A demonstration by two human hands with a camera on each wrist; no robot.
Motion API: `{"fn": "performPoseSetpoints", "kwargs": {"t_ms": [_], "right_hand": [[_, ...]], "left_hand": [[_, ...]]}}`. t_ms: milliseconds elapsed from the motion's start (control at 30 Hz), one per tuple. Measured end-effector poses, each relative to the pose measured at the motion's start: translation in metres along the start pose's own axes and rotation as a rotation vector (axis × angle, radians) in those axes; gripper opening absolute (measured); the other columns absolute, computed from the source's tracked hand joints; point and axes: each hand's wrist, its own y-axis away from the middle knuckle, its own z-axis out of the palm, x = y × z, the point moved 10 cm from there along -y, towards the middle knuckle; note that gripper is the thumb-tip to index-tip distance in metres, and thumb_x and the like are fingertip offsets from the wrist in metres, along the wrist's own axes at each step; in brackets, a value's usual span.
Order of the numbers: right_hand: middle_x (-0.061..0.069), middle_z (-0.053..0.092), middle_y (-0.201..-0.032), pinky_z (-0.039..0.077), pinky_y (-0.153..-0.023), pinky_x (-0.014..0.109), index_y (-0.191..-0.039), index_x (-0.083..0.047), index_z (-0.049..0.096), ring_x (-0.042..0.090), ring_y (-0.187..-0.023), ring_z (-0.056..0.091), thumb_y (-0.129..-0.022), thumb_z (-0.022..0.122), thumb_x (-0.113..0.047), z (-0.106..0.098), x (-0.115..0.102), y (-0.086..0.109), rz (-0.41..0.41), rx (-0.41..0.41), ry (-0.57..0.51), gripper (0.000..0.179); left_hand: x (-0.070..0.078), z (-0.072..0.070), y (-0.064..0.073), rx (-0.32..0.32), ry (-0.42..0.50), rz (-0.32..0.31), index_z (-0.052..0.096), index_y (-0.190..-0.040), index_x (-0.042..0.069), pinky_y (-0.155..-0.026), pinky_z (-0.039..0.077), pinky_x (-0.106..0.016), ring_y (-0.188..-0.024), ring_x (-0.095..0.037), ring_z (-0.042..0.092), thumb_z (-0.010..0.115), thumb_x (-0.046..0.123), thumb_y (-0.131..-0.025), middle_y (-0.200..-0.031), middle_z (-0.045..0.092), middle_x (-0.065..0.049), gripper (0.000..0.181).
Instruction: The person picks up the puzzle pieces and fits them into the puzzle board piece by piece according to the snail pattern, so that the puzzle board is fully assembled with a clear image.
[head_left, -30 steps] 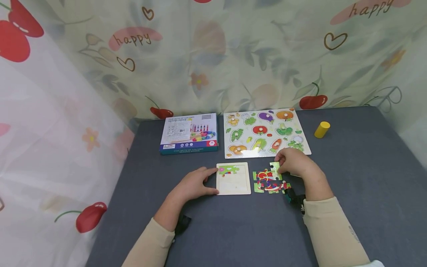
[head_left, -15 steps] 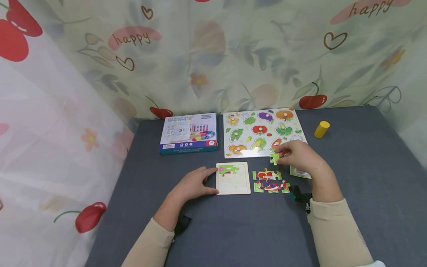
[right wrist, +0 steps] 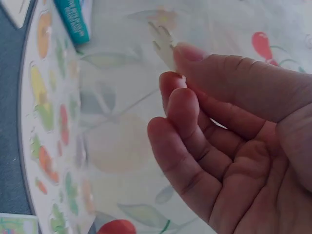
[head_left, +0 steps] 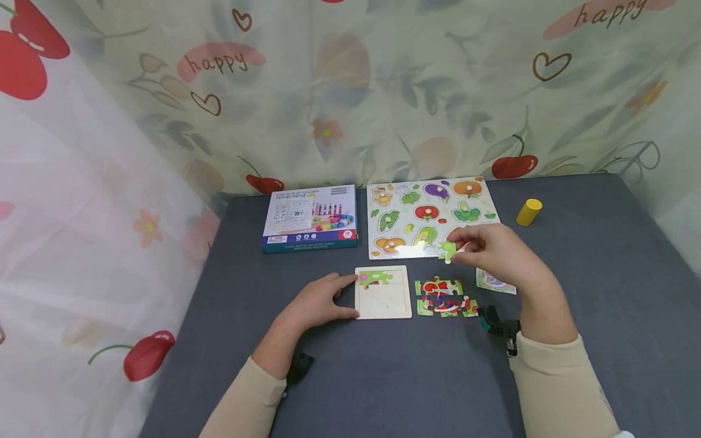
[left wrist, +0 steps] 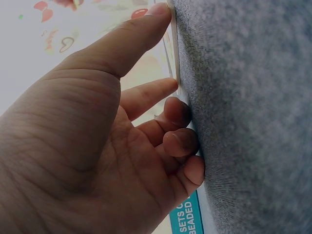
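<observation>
My right hand (head_left: 504, 255) pinches a green jigsaw piece (head_left: 446, 250) between thumb and fingertips, held up over the near edge of the vegetable board; the right wrist view shows the piece (right wrist: 163, 45) at a slant. My left hand (head_left: 320, 301) touches the left side of a small wooden puzzle tray (head_left: 386, 307) with thumb and index finger spread and fairly straight. Joined green pieces (head_left: 376, 278) lie in that tray's upper left. Right of the tray, on the cloth, lie two rows of colourful jigsaw pieces, an upper row (head_left: 438, 287) and a lower row (head_left: 446, 307).
A vegetable puzzle board (head_left: 408, 216) lies behind the tray, beside a boxed bead set (head_left: 309, 220). A yellow cylinder (head_left: 529, 212) stands at the right back. Partly under the right forearm's line of sight is a small picture card (head_left: 495, 281). A printed curtain hangs behind.
My right hand has lifted the green piece off the cloth beside the upper row and raised it, turning it between the fingers. The left hand and tray have stayed put.
</observation>
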Motion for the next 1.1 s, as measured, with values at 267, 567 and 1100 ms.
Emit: {"fn": "performPoseSetpoints", "kwargs": {"t_ms": [267,567,1100], "right_hand": [[0.007,0.069,-0.099,0.052,-0.069,0.026,-0.124,-0.004,0.072,0.024,-0.087,0.061,-0.09,0.082,-0.016,-0.004,-0.02,0.01,-0.098,0.031,-0.037,0.038],[0.01,0.073,-0.105,0.055,-0.077,0.023,-0.121,0.0,0.074,0.018,-0.087,0.068,-0.087,0.083,-0.009,0.004,-0.039,0.01,-0.231,0.038,-0.154,0.037],[0.006,0.072,-0.096,0.055,-0.075,0.035,-0.119,-0.001,0.075,0.023,-0.085,0.065,-0.09,0.081,-0.012,0.061,-0.022,-0.027,-0.196,-0.061,-0.216,0.032]], "left_hand": [[0.0,0.0,0.0,-0.004,-0.004,-0.003,0.051,-0.153,0.022,-0.063,0.037,-0.033,-0.077,-0.017,0.05,0.084,0.05,-0.082,-0.089,0.051,-0.001,0.083],[0.0,0.001,0.0,-0.011,0.009,-0.006,0.05,-0.154,0.023,-0.063,0.037,-0.033,-0.078,-0.017,0.051,0.084,0.05,-0.082,-0.09,0.051,-0.001,0.084],[0.0,0.001,-0.001,0.001,0.002,0.0,0.051,-0.153,0.023,-0.064,0.037,-0.034,-0.078,-0.017,0.05,0.084,0.051,-0.083,-0.09,0.051,0.0,0.082]]}}
